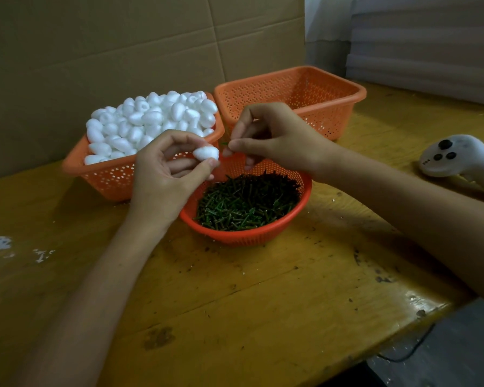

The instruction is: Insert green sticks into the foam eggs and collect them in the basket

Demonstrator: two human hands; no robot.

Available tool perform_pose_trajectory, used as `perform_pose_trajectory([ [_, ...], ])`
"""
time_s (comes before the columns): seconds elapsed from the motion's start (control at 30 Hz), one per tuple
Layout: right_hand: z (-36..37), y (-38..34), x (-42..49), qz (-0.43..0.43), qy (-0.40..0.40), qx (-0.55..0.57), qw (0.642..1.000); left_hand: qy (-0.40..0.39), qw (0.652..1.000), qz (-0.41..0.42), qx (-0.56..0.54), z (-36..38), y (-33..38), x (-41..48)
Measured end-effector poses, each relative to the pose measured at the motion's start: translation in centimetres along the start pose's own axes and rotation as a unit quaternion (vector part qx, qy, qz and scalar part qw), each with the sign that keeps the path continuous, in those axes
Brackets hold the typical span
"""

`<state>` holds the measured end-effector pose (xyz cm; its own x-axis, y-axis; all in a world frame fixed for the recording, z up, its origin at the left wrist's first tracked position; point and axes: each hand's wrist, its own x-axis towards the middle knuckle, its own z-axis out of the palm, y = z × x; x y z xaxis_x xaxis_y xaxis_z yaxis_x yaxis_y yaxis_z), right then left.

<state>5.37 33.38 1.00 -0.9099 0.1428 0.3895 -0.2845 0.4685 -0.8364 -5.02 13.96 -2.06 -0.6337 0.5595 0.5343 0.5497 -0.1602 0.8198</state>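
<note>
Dim, yellowish light throughout. A glare patch shines on the table (419, 301) edge, nearer the camera than the right hand (274, 135). The near foreground looks soft; lines bow toward the frame edges.

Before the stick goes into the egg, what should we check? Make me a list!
1. The left hand pinches the foam egg: ok.
2. The right hand pinches the green stick: ok.
3. Stick tip lined up with the egg's end: cannot tell, too small.
4. Room in the empty rectangular basket: ok.
5. The round basket holds spare sticks: ok.
</note>
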Motion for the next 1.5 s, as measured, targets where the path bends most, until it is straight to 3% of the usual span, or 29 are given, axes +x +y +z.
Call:
perform_pose_trajectory([
  [0.13, -0.24, 0.21, 0.15, -0.007, 0.032, 0.041, 0.999, 0.005, 1.000, 0.001, 0.011, -0.04, -0.17, 0.02],
  [0.5, -0.05, 0.45, 0.00, 0.004, -0.028, -0.003, 1.000, 0.005, 1.000, 0.013, 0.010, -0.06, -0.08, 0.17],
  [0.9, -0.05, 0.30, -0.03, -0.012, 0.004, 0.016, 1.000, -0.002, 1.000, 0.014, -0.005, -0.14, -0.35, 0.22],
  [1.5, 0.13, 0.52, 0.06, -0.012, -0.036, -0.013, 0.999, -0.018, 1.000, 0.016, -0.011, -0.15, -0.28, -0.07],
])
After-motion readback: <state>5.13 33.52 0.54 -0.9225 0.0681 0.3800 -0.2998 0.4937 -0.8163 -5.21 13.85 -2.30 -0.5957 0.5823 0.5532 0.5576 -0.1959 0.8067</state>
